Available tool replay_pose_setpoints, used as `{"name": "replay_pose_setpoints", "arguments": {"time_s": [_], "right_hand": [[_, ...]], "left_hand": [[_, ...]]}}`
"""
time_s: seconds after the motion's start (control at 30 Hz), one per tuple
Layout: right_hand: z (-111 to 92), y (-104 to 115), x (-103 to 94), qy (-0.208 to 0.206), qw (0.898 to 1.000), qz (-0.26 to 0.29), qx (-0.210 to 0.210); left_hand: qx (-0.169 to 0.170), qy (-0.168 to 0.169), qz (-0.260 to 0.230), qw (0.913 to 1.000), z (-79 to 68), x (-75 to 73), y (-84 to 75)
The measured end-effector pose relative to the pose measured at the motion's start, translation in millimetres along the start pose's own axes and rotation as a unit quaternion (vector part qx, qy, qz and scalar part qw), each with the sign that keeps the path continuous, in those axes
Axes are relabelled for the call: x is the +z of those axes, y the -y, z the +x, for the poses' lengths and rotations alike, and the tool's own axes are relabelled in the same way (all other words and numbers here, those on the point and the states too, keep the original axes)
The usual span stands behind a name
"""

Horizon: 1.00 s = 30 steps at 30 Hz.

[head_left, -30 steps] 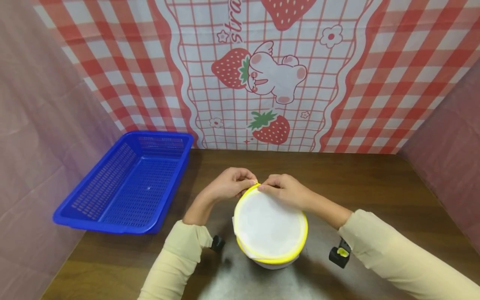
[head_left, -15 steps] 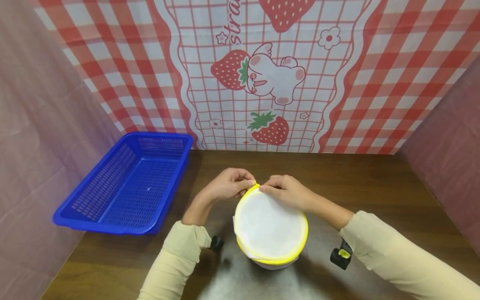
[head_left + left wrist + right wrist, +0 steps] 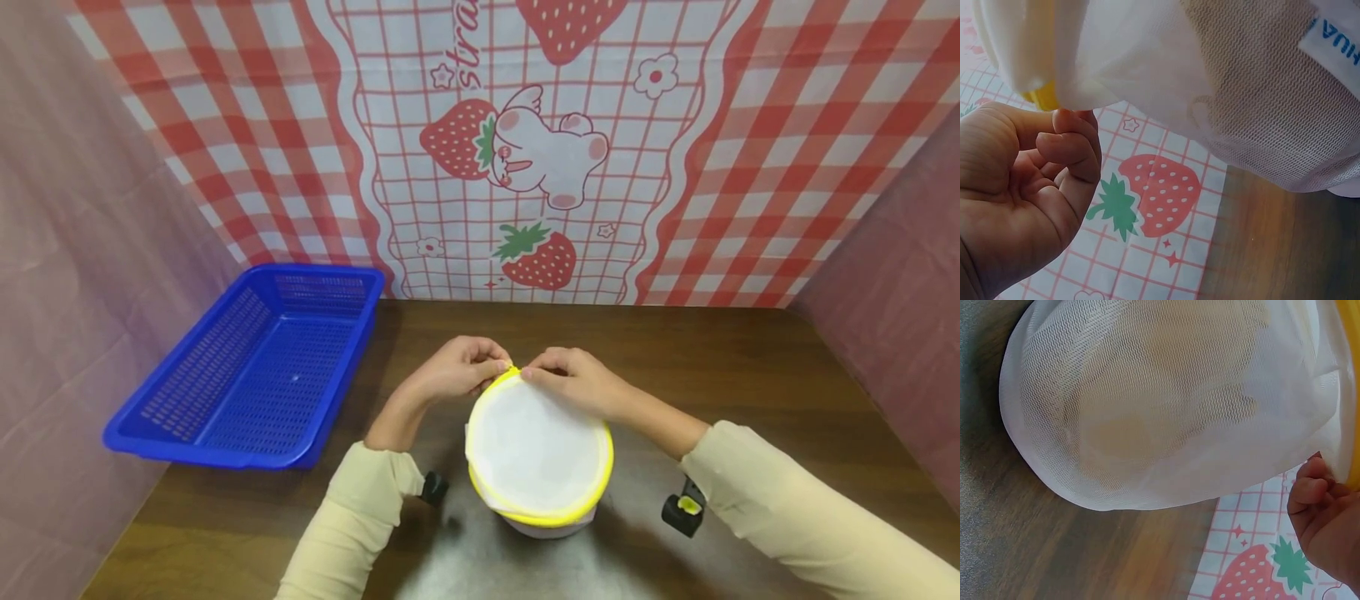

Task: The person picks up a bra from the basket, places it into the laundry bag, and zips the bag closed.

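Note:
A round white mesh laundry bag (image 3: 543, 450) stands in front of me, its flat top ringed by a yellow zipper band (image 3: 555, 521). At the far edge of that band my left hand (image 3: 467, 367) pinches the zipper end between thumb and fingers. Just to its right, my right hand (image 3: 573, 383) grips the rim, with its thumb on the white top. Through the mesh side (image 3: 1147, 412) in the right wrist view, something beige shows faintly. A white label (image 3: 1335, 40) with blue letters is on the bag's side. The fingers partly hide the zipper pull.
A blue plastic basket (image 3: 322, 454) sits on the wooden table (image 3: 720, 375) at the left. Behind the table hangs a red-and-white strawberry cloth (image 3: 547, 133). Pinkish curtains (image 3: 90, 233) close off both sides.
Both hands keep their hold at the far edge of the bag. The bag and fingers have barely shifted.

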State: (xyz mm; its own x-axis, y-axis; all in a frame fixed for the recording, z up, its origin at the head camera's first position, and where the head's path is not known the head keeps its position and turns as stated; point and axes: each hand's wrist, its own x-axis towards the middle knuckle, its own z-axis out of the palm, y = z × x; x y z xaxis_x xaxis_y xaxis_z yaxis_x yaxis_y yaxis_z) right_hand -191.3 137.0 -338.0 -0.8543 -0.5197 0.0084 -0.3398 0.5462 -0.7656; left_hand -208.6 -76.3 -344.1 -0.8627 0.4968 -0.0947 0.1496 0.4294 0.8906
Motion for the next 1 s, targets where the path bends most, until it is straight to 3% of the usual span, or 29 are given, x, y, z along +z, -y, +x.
{"name": "replay_pose_setpoints", "arguments": {"time_s": [0.2,0.83,1.0], "right_hand": [[3.1,2.2,0.7,0.018,1.0,-0.002,-0.012],[-0.3,2.3,-0.7,-0.002,1.0,-0.015,-0.025],[-1.2,0.4,0.2,-0.01,0.999,-0.019,-0.046]], "left_hand": [[0.006,0.001,0.002,1.0,0.2,1.8,-1.9],[0.011,0.014,-0.012,0.9998,-3.0,-2.4,-0.7],[0.01,0.012,-0.014,0.9998,-4.1,-2.6,-1.0]]}}
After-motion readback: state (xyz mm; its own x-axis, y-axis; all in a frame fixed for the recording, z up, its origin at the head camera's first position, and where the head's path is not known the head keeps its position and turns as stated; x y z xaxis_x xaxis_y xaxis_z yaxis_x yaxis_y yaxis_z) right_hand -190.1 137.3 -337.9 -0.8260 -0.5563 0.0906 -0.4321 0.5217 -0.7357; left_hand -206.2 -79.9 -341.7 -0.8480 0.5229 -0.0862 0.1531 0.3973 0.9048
